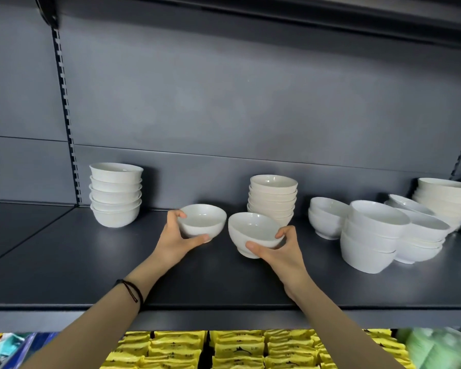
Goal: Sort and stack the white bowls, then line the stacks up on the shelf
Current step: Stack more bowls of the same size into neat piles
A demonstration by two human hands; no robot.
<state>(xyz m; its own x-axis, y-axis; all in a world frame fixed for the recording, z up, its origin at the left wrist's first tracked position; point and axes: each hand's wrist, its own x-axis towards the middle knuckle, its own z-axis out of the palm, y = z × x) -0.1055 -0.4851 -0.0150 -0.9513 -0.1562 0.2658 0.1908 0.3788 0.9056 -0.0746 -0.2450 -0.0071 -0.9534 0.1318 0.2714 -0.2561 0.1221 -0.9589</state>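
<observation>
My left hand (176, 235) grips one white bowl (201, 221) upright. My right hand (280, 249) grips a second bowl (253, 234), tilted toward the first, fingers (181, 214) curled round rim and base. They hang side by side above the shelf (91, 262). The middle stack (272, 199) stands just behind my right hand, the left stack (115, 194) well apart, so I'd nest them there
</observation>
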